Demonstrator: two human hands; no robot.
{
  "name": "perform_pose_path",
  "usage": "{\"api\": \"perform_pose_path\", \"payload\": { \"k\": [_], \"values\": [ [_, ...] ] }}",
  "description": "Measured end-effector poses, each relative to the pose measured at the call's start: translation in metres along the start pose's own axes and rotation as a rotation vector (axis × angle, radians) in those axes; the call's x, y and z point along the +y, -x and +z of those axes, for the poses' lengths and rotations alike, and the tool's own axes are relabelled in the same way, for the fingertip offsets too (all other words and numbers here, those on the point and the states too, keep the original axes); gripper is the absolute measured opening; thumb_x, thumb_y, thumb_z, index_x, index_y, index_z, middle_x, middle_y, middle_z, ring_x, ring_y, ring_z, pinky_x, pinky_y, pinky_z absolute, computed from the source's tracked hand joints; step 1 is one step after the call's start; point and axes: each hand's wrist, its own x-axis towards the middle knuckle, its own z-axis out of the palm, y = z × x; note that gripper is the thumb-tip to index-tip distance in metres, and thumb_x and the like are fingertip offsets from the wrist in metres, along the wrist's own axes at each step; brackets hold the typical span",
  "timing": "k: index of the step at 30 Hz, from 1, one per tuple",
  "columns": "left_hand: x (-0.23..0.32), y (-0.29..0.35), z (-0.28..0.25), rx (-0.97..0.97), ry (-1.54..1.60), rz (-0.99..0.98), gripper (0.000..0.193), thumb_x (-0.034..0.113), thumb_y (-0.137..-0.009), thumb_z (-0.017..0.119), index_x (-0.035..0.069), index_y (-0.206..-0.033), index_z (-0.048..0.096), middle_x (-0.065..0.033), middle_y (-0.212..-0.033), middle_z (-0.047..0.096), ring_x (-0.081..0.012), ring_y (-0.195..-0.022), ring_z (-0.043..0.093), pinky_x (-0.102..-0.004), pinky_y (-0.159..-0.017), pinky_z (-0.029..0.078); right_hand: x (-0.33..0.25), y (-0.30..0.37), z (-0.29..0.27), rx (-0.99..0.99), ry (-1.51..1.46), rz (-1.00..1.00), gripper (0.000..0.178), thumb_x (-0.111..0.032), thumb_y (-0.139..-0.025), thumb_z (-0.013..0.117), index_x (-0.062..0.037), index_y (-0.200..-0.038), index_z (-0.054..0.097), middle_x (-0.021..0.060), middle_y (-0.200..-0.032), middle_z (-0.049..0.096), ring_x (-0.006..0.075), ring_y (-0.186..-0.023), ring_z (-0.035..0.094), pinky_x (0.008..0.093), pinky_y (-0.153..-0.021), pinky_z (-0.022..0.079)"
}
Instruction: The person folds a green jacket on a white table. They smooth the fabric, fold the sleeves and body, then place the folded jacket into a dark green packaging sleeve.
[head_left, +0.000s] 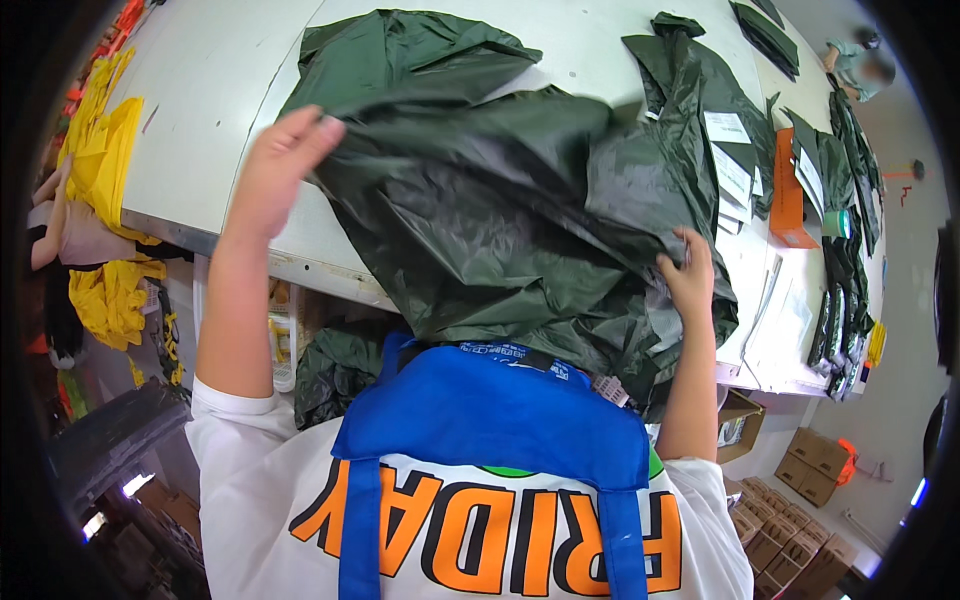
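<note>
A shiny dark green rainwear garment (pixel 480 200) is spread between my hands over the near edge of the white table (pixel 200 140). Its lower part hangs down against my blue apron (pixel 490 410). My left hand (pixel 285 165) is closed, pinching the garment's edge between thumb and fingers at the upper left. At the right, the fingers of my right hand (pixel 691 272) are bent around a fold of the same cloth. Blur on the upper folds shows motion. Another piece of dark green rainwear (pixel 390 50) lies on the table behind it.
Dark green garments with white paper slips (pixel 728 170) lie at the right, near an orange box (pixel 790 195) and a tape roll (pixel 836 222). Yellow garments (pixel 105 150) and a person (pixel 70 225) are at the left, another person (pixel 860 70) far right. Cardboard boxes (pixel 815 465) stand below.
</note>
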Motion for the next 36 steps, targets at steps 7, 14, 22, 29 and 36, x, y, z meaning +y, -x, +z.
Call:
{"api": "perform_pose_path", "payload": {
  "k": [7,14,22,29,36],
  "values": [
    [0.027,-0.027,-0.015,0.096,0.364,0.055,0.029,0.024,-0.095,0.054,-0.001,-0.106,0.062,-0.0066,-0.100,0.067,-0.0111,-0.086,0.062,-0.0264,-0.082,0.049,0.040,-0.006,-0.067,0.449,0.221,0.004,0.028,0.009,-0.071,0.045,-0.0017,-0.093,0.059,0.0149,-0.088,0.058,0.0311,-0.086,0.058,0.0377,-0.081,0.046],
    [0.009,-0.042,0.000,0.105,0.324,-0.086,0.029,0.026,-0.094,0.056,0.000,-0.106,0.061,-0.0068,-0.099,0.067,-0.0124,-0.085,0.063,-0.0272,-0.078,0.051,-0.052,-0.031,-0.039,0.385,0.128,-0.471,0.017,0.002,-0.081,0.057,-0.0064,-0.094,0.065,0.0086,-0.088,0.059,0.0231,-0.082,0.057,0.0323,-0.075,0.047],
    [0.005,-0.051,-0.025,0.056,0.306,-0.090,0.029,0.025,-0.095,0.054,-0.001,-0.107,0.060,-0.0073,-0.100,0.066,-0.0129,-0.085,0.063,-0.0268,-0.078,0.051,-0.049,0.020,0.021,-0.152,-0.105,0.014,0.029,-0.004,-0.071,0.072,0.0005,-0.099,0.063,0.0137,-0.090,0.063,0.0273,-0.086,0.063,0.0327,-0.078,0.050],
    [-0.014,-0.055,-0.028,0.017,0.401,-0.123,0.030,0.022,-0.095,0.054,0.001,-0.116,0.057,-0.0058,-0.104,0.065,-0.0124,-0.090,0.062,-0.0264,-0.081,0.050,-0.104,0.121,-0.048,-0.280,0.237,-0.434,0.014,-0.007,-0.064,0.067,-0.0092,-0.078,0.065,0.0060,-0.076,0.062,0.0216,-0.065,0.061,0.0325,-0.055,0.048],
    [0.012,-0.027,-0.002,-0.232,0.146,-0.097,0.060,0.002,-0.077,0.065,0.003,-0.133,0.044,-0.0079,-0.115,0.061,-0.0124,-0.098,0.059,-0.0280,-0.089,0.048,-0.152,0.051,0.007,-0.260,-0.399,-0.040,0.017,-0.004,-0.089,0.055,-0.0029,-0.102,0.067,0.0107,-0.096,0.068,0.0182,-0.085,0.065,0.0272,-0.075,0.050]
  ]
}}
